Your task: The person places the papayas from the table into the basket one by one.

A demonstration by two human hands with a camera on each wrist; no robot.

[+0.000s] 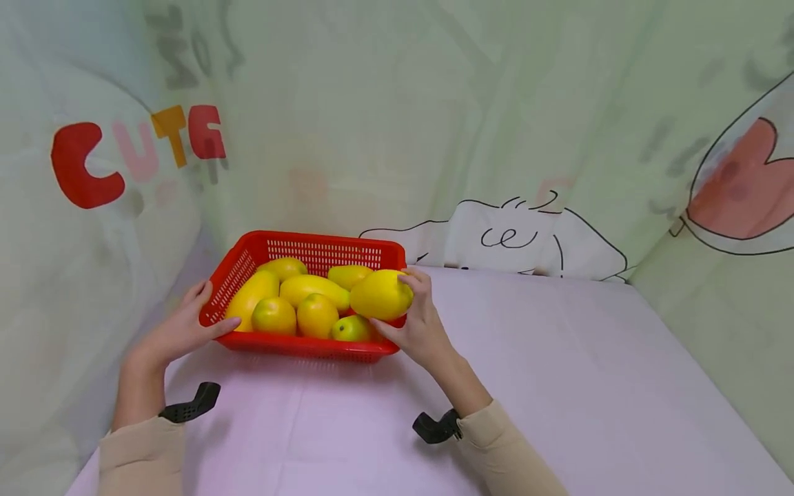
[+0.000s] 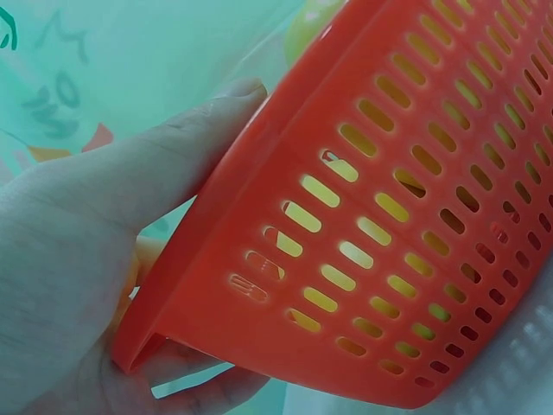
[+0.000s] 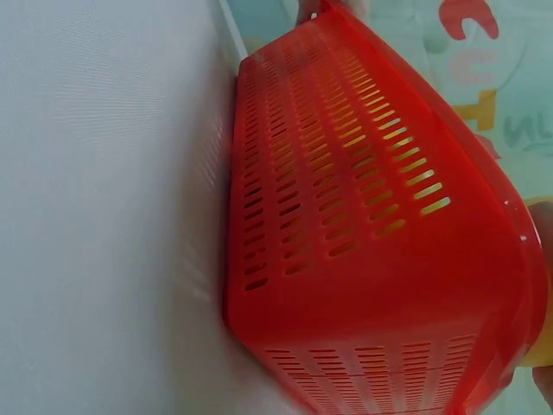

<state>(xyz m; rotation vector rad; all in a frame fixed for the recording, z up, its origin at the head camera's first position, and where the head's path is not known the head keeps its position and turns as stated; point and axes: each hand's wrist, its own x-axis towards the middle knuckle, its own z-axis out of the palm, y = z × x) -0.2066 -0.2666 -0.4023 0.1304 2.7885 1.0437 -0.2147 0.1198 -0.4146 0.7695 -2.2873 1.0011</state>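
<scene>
A red plastic basket (image 1: 310, 342) with slotted walls stands on the table, filled with several yellow fruits, some long like mangoes (image 1: 316, 289), others rounder, and a greener one (image 1: 352, 329) at the front. My left hand (image 1: 186, 324) grips the basket's left end, thumb over the rim; the left wrist view shows the thumb (image 2: 186, 143) along the rim and fingers beneath it. Over the basket's right end, my right hand (image 1: 422, 320) holds a large yellow oval fruit (image 1: 380, 295) between thumb and fingers. In the right wrist view only a sliver of that fruit (image 3: 543, 346) shows.
A pale lilac cloth covers the table (image 1: 558, 372). Light fabric walls (image 1: 397, 124) with printed letters and drawings enclose it behind and at both sides; the basket stands close to the back wall. Black wrist mounts (image 1: 437, 427) sit on both forearms.
</scene>
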